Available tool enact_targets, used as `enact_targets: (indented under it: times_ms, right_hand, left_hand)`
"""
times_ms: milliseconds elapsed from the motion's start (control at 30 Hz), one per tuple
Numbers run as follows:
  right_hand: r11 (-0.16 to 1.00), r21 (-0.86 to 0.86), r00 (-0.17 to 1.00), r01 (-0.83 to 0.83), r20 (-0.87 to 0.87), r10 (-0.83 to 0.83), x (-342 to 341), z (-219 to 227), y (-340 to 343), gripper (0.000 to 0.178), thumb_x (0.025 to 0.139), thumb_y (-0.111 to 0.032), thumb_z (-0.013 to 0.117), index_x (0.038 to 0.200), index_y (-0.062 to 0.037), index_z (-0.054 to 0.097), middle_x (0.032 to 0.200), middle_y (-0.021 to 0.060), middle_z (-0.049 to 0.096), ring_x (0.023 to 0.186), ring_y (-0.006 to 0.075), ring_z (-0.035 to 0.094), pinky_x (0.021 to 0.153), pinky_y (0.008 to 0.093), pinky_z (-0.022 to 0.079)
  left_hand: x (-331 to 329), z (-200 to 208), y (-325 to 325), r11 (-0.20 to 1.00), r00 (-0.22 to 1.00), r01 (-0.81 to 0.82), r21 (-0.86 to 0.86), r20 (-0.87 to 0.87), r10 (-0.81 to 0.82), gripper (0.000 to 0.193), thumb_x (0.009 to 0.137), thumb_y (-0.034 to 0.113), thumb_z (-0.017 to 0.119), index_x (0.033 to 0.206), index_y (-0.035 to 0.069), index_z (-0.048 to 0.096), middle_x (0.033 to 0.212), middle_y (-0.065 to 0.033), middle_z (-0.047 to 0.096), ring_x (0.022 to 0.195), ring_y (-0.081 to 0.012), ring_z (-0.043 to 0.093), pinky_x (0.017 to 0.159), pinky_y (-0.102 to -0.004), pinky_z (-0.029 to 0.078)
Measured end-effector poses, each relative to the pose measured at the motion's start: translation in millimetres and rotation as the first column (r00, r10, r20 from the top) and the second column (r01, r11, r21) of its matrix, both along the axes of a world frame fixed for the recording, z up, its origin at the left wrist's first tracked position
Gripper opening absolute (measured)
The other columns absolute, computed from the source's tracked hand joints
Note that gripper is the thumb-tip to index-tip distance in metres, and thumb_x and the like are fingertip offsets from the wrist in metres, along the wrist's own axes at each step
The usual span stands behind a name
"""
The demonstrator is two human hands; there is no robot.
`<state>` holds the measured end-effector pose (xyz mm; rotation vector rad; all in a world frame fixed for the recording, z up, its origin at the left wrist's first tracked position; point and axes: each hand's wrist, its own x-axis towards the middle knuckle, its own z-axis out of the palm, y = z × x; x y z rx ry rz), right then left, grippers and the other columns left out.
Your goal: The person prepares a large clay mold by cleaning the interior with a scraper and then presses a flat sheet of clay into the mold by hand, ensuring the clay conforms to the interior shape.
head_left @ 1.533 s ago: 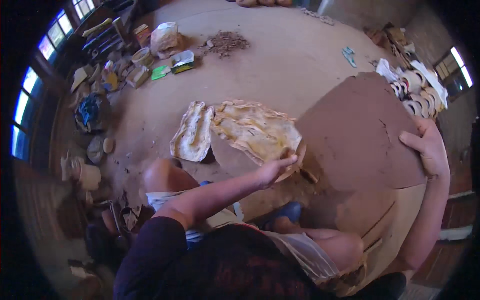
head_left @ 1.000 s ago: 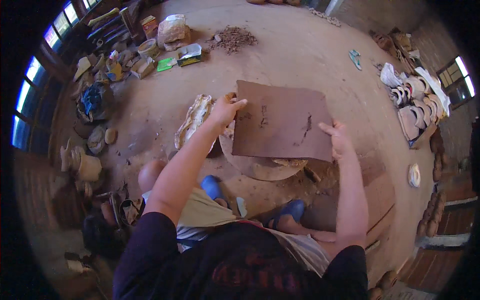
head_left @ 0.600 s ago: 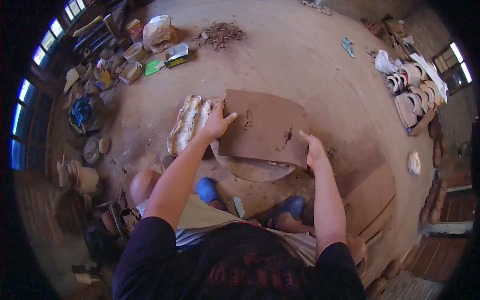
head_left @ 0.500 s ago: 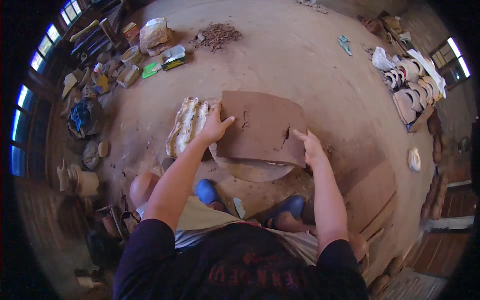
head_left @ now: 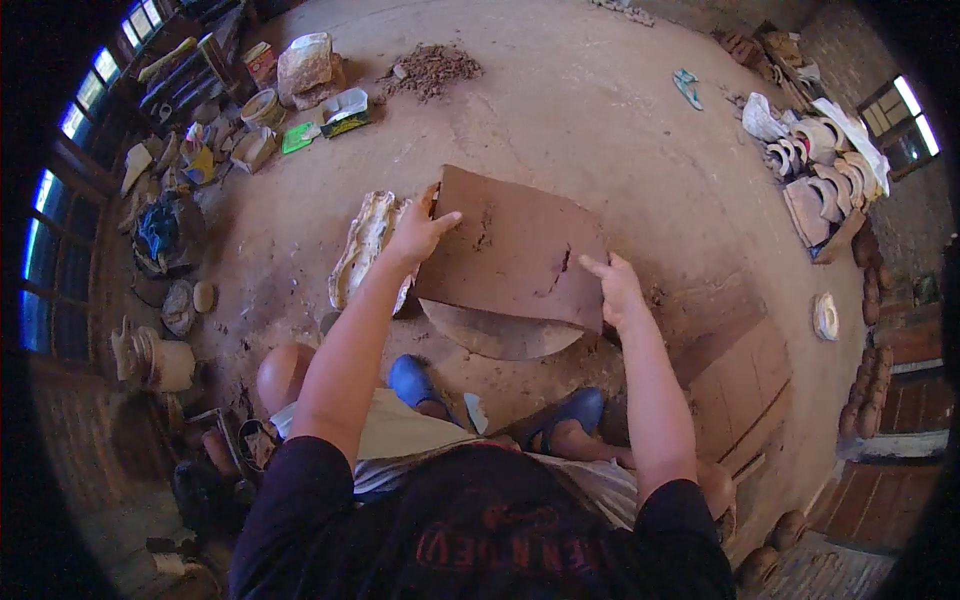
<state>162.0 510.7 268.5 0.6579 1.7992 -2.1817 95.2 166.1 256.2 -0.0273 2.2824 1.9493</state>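
A brown clay slab (head_left: 515, 245), roughly rectangular with a few cracks in its face, is held up between my two hands. My left hand (head_left: 420, 232) grips its left edge, thumb on top and fingers behind. At the right edge my right hand (head_left: 618, 288) does the same, its thumb beside a crack. Beneath the slab shows part of a round, flat disc (head_left: 500, 335); the slab covers the rest. To the left of the disc lies a long whitish mould (head_left: 365, 250) with a hollowed, uneven surface, partly behind my left arm.
A crumbled clay heap (head_left: 435, 72) lies on the floor ahead. Curved clay pieces (head_left: 825, 180) are stacked at the right. Containers and a wrapped block (head_left: 308, 68) stand at the far left. My blue shoes (head_left: 412, 382) and a pale shard (head_left: 476, 412) are close by.
The slab has risen slightly and shifted a little left, with its left side tilted up and its lower edge sagging. More of the disc beneath shows. Both hands keep their grip.
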Motion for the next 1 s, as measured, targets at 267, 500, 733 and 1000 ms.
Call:
enact_targets:
  times_ms: [267, 500, 733, 1000]
  right_hand:
    - [0.993, 0.071, 0.995, -0.091, -0.034, 0.094, -3, -32, -5, 0.043, 0.102, -0.008, 0.07, 0.142, 0.002, 0.058, 0.133, 0.0163, 0.072, 0.119, 0.0294, 0.071, 0.103, 0.0497, 0.057]
    - [0.975, 0.17, 0.989, -0.141, 0.067, 0.131, -14, -21, -5, 0.042, 0.104, -0.01, 0.068, 0.143, 0.0015, 0.056, 0.134, 0.0162, 0.071, 0.12, 0.0279, 0.071, 0.102, 0.0477, 0.057]
    - [0.954, 0.221, 0.973, -0.201, -0.069, 0.221, -18, -33, -10, 0.045, 0.105, -0.011, 0.067, 0.146, 0.0017, 0.053, 0.136, 0.0163, 0.069, 0.124, 0.028, 0.068, 0.107, 0.0439, 0.055]
    - [0.967, -0.12, 0.954, -0.223, 0.175, 0.242, -39, -32, 13, 0.053, 0.1, -0.021, 0.076, 0.145, 0.0001, 0.059, 0.139, 0.0164, 0.069, 0.124, 0.0297, 0.07, 0.103, 0.0508, 0.058]
  left_hand:
    - [-14, -62, -12, 0.997, 0.991, 0.018, 0.07, -0.137, -0.008, 0.076, 0.098, 0.01, 0.075, 0.162, -0.008, 0.037, 0.152, -0.0245, 0.058, 0.138, -0.0301, 0.058, 0.119, -0.0399, 0.043]
    - [-12, -62, -6, 0.999, 0.992, -0.042, -0.008, -0.116, 0.04, 0.073, 0.1, 0.01, 0.071, 0.161, -0.01, 0.036, 0.157, -0.0258, 0.054, 0.145, -0.0318, 0.053, 0.123, -0.0393, 0.039]
    - [-17, -80, -5, 0.998, 0.982, -0.01, -0.062, -0.187, -0.002, 0.075, 0.1, 0.01, 0.07, 0.162, -0.008, 0.033, 0.162, -0.0295, 0.047, 0.153, -0.0363, 0.045, 0.126, -0.0422, 0.035]
    - [-4, -63, 12, 0.979, 0.991, -0.103, -0.178, -0.1, 0.086, 0.078, 0.1, 0.009, 0.071, 0.164, -0.005, 0.029, 0.166, -0.0279, 0.042, 0.155, -0.035, 0.04, 0.128, -0.0425, 0.031]
